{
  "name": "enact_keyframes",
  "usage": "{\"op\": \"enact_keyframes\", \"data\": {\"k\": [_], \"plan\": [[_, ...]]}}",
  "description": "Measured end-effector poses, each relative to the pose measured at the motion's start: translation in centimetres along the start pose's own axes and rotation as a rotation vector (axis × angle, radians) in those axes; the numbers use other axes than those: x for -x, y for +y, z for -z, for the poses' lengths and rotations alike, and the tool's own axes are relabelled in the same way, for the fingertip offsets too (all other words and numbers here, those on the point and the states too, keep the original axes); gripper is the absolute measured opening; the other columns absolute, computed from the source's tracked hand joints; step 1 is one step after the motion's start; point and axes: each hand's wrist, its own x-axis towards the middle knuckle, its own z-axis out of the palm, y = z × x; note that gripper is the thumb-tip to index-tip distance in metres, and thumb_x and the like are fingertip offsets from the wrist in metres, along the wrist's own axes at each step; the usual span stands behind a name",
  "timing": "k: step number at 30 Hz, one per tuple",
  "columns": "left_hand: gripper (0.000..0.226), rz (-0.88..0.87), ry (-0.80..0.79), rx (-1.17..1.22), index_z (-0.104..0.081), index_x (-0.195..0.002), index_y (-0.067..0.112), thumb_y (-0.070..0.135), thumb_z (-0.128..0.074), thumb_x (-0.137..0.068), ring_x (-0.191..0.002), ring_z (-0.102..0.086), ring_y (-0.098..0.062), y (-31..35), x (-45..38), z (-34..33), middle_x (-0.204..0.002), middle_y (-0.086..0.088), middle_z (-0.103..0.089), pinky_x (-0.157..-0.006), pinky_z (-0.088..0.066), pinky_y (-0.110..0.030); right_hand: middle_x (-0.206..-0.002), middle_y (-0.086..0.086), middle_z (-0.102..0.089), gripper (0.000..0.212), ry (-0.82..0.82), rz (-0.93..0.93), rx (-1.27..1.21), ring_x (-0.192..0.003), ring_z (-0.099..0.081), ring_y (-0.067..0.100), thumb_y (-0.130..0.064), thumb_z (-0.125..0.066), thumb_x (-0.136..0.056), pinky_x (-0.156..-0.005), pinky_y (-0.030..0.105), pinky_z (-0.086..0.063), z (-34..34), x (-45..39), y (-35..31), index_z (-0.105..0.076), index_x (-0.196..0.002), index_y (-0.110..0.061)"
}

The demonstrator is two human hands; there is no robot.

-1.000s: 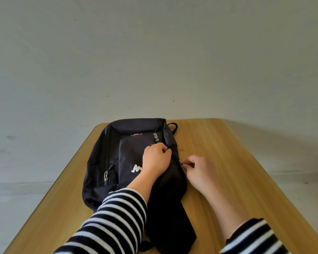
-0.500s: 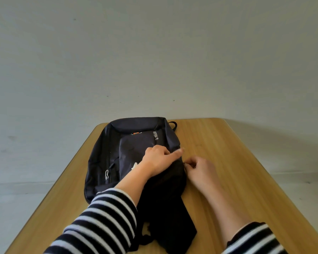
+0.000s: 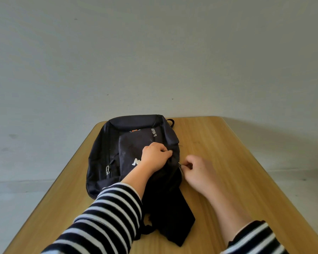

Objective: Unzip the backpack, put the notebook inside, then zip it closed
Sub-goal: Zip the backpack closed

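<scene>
Wood worktop (image 3: 227, 143) holds my black backpack (image 3: 134, 142) lying flat. My left hand (image 3: 154, 156) grips its cloth tight. My right hand (image 3: 196, 171) pinches the zip pull (image 3: 180, 164) at the bag's right edge.

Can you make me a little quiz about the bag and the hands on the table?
1. True or false: the backpack lies flat on the table.
2. Which hand pinches the zip pull? A) left hand B) right hand
3. Fill in: the sleeves have black and white ____.

Key: 1 true. 2 B; the left hand grips the bag's fabric. 3 stripes.
</scene>
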Motion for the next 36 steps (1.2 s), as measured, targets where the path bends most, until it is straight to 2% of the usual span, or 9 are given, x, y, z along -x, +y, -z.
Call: {"op": "enact_keyframes", "data": {"k": [4, 6, 8, 11, 14, 16, 20, 24, 36], "plan": [[0.042, 0.037, -0.023, 0.048, -0.060, -0.060, 0.011, 0.044, -0.057, -0.086, -0.087, -0.060, -0.024, 0.2, -0.2, 0.2, -0.068, -0.002, -0.060, -0.091, -0.047, -0.041, -0.063, -0.002, -0.054, 0.021, 0.004, 0.005, -0.053, -0.057, -0.049, 0.016, -0.020, -0.055, -0.089, -0.054, 0.033, -0.039, 0.4, 0.5, -0.2, -0.055, -0.069, -0.020], [0.058, 0.077, -0.072, 0.094, -0.050, -0.052, 0.012, 0.063, -0.056, -0.078, -0.074, -0.056, -0.020, 0.2, -0.1, 0.3, -0.062, -0.007, -0.055, -0.078, -0.047, -0.037, -0.070, 0.004, -0.063, 0.015, 0.032, -0.021, -0.077, -0.064, -0.057, 0.021, -0.021, -0.056, -0.089, -0.060, 0.037, -0.047, 0.5, 0.6, -0.3, -0.062, -0.078, -0.014], [0.063, 0.057, -0.077, 0.029, -0.036, -0.043, 0.017, 0.068, -0.058, -0.073, -0.068, -0.050, -0.018, 0.2, -0.1, 0.2, -0.052, 0.000, -0.045, -0.070, -0.043, -0.034, -0.077, 0.006, -0.068, 0.014, 0.048, -0.026, -0.068, -0.073, -0.062, 0.023, -0.022, -0.057, -0.089, -0.067, 0.039, -0.052, 0.6, 0.6, -0.2, -0.066, -0.083, -0.011], [0.055, -0.020, -0.026, -0.063, -0.041, -0.039, 0.019, 0.047, -0.063, -0.080, -0.070, -0.052, -0.021, -0.1, -0.3, -0.1, -0.051, 0.007, -0.046, -0.087, -0.045, -0.038, -0.069, -0.004, -0.062, 0.013, -0.001, 0.020, -0.023, -0.066, -0.058, 0.016, -0.023, -0.059, -0.087, -0.062, 0.035, -0.050, 0.8, 0.8, 0.0, -0.063, -0.075, -0.018], [0.047, -0.034, -0.021, -0.092, -0.047, -0.042, 0.022, 0.035, -0.062, -0.084, -0.087, -0.060, -0.028, -0.3, -0.6, -0.3, -0.059, 0.010, -0.049, -0.100, -0.038, -0.041, -0.062, -0.009, -0.054, 0.024, -0.070, 0.081, -0.019, -0.058, -0.050, 0.010, -0.022, -0.061, -0.082, -0.054, 0.026, -0.041, 1.1, 1.1, -0.2, -0.051, -0.061, -0.027], [0.046, -0.035, -0.012, -0.091, -0.047, -0.043, 0.022, 0.033, -0.061, -0.085, -0.089, -0.060, -0.029, -0.3, -0.6, -0.2, -0.060, 0.010, -0.048, -0.101, -0.038, -0.041, -0.061, -0.007, -0.054, 0.024, -0.116, 0.117, -0.037, -0.057, -0.050, 0.010, -0.022, -0.062, -0.077, -0.054, 0.027, -0.041, 1.2, 1.2, -0.4, -0.050, -0.058, -0.028], [0.048, -0.049, -0.017, -0.109, -0.044, -0.043, 0.021, 0.030, -0.061, -0.087, -0.072, -0.053, -0.019, -0.1, -0.5, -0.2, -0.055, 0.009, -0.046, -0.102, -0.036, -0.040, -0.062, -0.006, -0.056, 0.021, -0.189, 0.175, -0.046, -0.060, -0.052, 0.010, -0.021, -0.063, -0.074, -0.056, 0.028, -0.042, 1.1, 1.4, -0.6, -0.052, -0.058, -0.027], [0.048, -0.023, -0.002, -0.083, -0.046, -0.041, 0.021, 0.033, -0.062, -0.085, -0.093, -0.059, -0.035, -0.7, -1.1, -0.5, -0.056, 0.011, -0.047, -0.097, -0.040, -0.041, -0.064, -0.005, -0.058, 0.013, -0.140, 0.196, -0.097, -0.060, -0.052, 0.011, -0.021, -0.062, -0.077, -0.057, 0.028, -0.043, 1.1, 1.3, -0.5, -0.060, -0.065, -0.022], [0.054, -0.014, 0.000, -0.081, -0.039, -0.038, 0.020, 0.032, -0.062, -0.085, -0.099, -0.056, -0.046, -0.4, -1.1, -0.5, -0.051, 0.010, -0.040, -0.098, -0.040, -0.041, -0.059, -0.006, -0.052, 0.026, -0.261, 0.296, -0.039, -0.057, -0.047, 0.007, -0.021, -0.062, -0.074, -0.055, 0.024, -0.039, 0.9, 1.8, -1.1, -0.049, -0.055, -0.031]]}}
